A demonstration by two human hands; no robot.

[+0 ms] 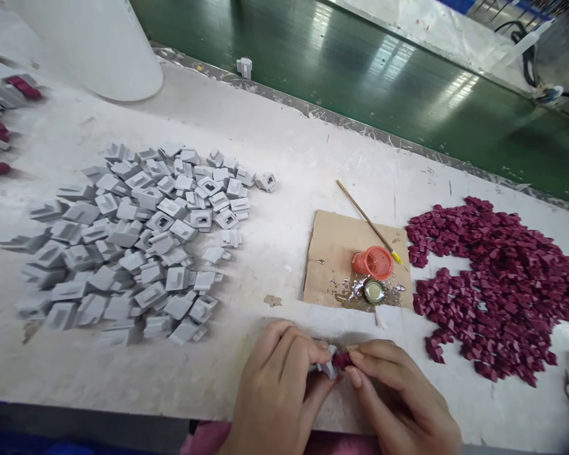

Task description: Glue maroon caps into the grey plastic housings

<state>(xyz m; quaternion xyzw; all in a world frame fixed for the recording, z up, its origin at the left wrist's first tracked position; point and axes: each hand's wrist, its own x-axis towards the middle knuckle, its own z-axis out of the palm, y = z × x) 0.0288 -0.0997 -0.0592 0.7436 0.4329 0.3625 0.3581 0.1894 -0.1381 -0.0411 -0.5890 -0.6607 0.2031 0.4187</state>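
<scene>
Near the table's front edge, my left hand (284, 373) pinches a small grey plastic part (329, 362) between thumb and fingers. My right hand (398, 392) is closed on a small maroon plastic piece (342, 361), which meets the right side of the grey part; whether it sits inside it I cannot tell. Left of my hands spreads a pile of similar grey parts (156, 240). A heap of maroon pieces (497, 284) lies to the right. Just beyond my hands is a cardboard square (332, 240) with a red cup (378, 263) and a small round cap (374, 291) on it.
A thin stick (365, 215) with a yellow tip rests partly on the cardboard, among wet spots. A white cylindrical container (109, 50) stands at the back left. Grey-and-maroon parts (9, 88) lie at the far left. Behind the table runs a green conveyor belt (284, 63), with one grey part (244, 67) at its edge.
</scene>
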